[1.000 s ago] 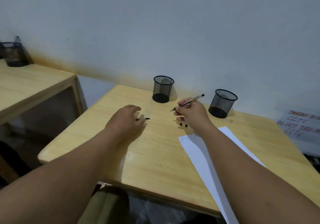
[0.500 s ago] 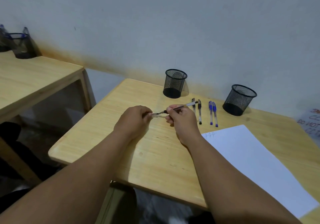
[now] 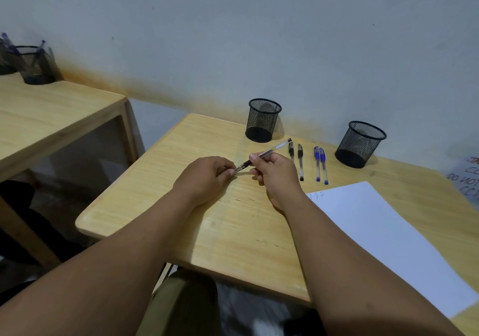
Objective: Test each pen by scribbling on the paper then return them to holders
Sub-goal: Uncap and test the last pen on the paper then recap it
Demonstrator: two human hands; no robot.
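Black pen (image 3: 261, 154) held slanted above the light wooden table (image 3: 160, 180), tip end down to the left, clear barrel rising toward the far right; gripped at mid-barrel between thumb and curled fingers of the right hand (image 3: 276, 173). Tip end pinched by the fingertips of the left hand (image 3: 204, 177), curled in a loose fist; whether a cap sits in that pinch, cannot tell. Just right of the held pen, lying flat on the table: two black pens (image 3: 300, 162) side by side, then two blue pens (image 3: 320, 164) side by side, all pointing roughly near-to-far. Far behind them, against the wall, two upright black mesh holders: left holder (image 3: 263, 120) and right holder (image 3: 360, 143), well apart. White paper (image 3: 375, 232) on the near right of the table, small scribbles at its far left corner. Second table (image 3: 51, 117) to the left with another mesh holder (image 3: 36, 66) carrying pens
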